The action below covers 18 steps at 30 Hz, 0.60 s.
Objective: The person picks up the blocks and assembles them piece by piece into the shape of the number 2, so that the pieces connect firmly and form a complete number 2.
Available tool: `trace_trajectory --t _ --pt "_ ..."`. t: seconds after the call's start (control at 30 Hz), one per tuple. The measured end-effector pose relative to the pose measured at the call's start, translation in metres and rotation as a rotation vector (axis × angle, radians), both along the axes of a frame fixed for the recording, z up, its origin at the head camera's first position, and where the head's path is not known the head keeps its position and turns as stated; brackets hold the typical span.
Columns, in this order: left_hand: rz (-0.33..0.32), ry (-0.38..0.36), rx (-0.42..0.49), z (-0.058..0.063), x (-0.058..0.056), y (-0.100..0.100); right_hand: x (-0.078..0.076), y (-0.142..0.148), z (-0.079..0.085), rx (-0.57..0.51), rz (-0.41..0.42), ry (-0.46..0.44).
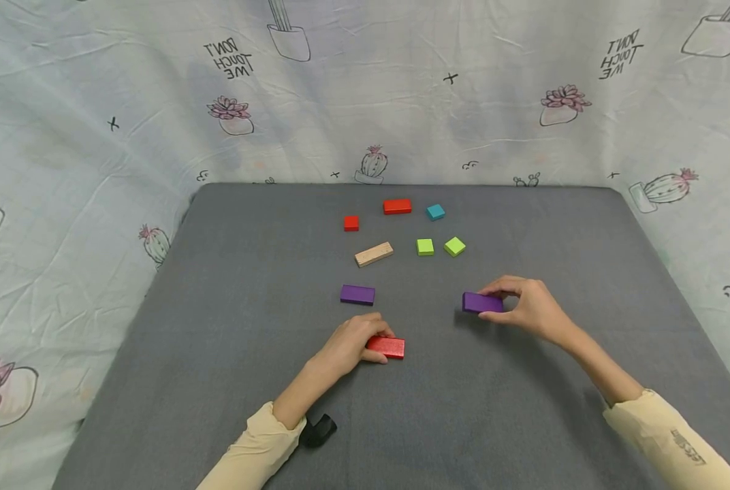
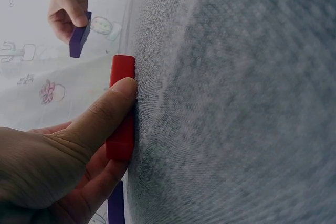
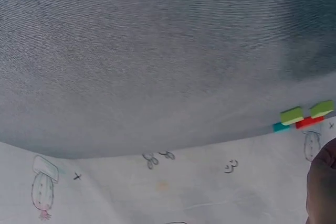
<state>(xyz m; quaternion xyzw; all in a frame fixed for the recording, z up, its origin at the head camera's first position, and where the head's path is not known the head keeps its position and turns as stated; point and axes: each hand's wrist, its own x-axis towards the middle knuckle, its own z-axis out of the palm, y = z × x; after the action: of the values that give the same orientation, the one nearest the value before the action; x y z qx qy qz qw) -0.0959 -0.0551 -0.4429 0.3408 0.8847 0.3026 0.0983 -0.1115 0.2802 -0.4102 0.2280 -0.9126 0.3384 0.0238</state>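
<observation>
In the head view my left hand (image 1: 354, 342) pinches a red rectangular block (image 1: 389, 348) lying on the grey cloth, thumb on the near side and fingers on the far side. The left wrist view shows the thumb pressed along this red block (image 2: 122, 129), which sits at the cloth's surface. My right hand (image 1: 533, 307) holds a purple rectangular block (image 1: 481, 303) between thumb and fingers, raised above the cloth with a shadow below. A second purple block (image 1: 357, 295) lies just beyond the left hand.
Farther back lie a plain wooden block (image 1: 374, 254), two green blocks, one of them a small square (image 1: 425, 247), a blue block (image 1: 435, 212), a small red cube (image 1: 351, 223) and a longer red block (image 1: 397, 206). A patterned white curtain (image 1: 463, 122) hangs behind the table.
</observation>
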Motion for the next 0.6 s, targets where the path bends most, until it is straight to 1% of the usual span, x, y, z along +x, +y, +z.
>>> trace_trajectory --t 0.13,0.3,0.6 --pt "0.001 0.005 -0.001 0.0 0.0 0.0 0.006 -0.007 0.003 -0.016 -0.008 0.013" --pt "-0.004 0.007 -0.008 0.0 0.0 0.0 0.012 -0.012 0.001 -0.046 -0.016 0.017" --pt "0.002 -0.007 -0.012 -0.001 0.0 0.0 0.021 -0.021 0.0 -0.064 -0.022 0.015"
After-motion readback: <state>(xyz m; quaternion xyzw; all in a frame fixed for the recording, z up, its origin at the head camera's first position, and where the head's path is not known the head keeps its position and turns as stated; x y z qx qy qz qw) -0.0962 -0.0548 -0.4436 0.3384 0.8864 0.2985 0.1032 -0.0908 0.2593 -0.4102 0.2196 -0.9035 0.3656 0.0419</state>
